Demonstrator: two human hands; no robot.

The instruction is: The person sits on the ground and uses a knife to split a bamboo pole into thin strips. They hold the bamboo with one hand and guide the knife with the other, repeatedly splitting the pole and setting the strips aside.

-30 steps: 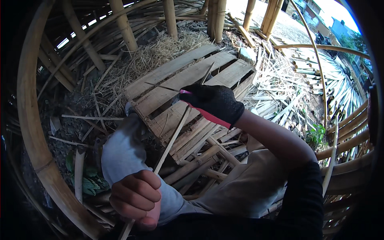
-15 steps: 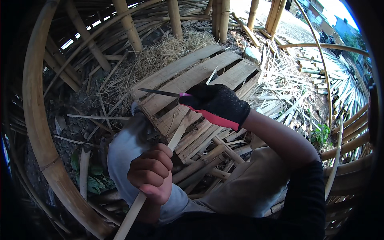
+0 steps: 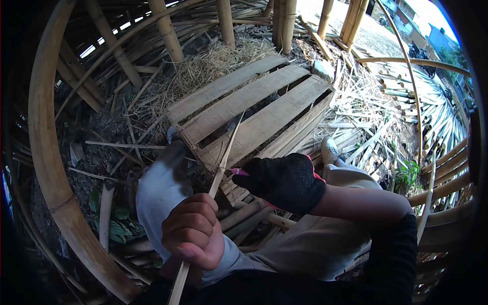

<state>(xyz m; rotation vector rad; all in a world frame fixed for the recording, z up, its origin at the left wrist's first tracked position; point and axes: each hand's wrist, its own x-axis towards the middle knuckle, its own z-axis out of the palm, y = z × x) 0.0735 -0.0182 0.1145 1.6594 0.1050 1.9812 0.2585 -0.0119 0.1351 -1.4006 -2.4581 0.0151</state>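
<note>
My bare left hand (image 3: pixel 192 231) is closed round a pale bamboo strip (image 3: pixel 219 177), which slants up from the lower edge to a thin tip over a slatted wooden crate (image 3: pixel 277 114). In a black glove with red edging, my right hand (image 3: pixel 285 183) grips a knife (image 3: pixel 239 172) by its pink handle, most of which the fingers hide. The thin blade lies across the strip, just above my left fist, and points left. A fine sliver stands off the strip near the blade.
A thick curved bamboo pole (image 3: pixel 47 152) arches along the left. Dry straw (image 3: pixel 218 61) is heaped behind the crate. Bamboo posts (image 3: pixel 225 23) rise at the back. Cut bamboo poles (image 3: pixel 445 122) lie at the right, and bamboo lengths (image 3: pixel 244 216) lie between my legs.
My right hand has come down and nearer, bringing the knife from above the crate onto the strip. The strip's lower end has swung right; my left hand keeps its grip.
</note>
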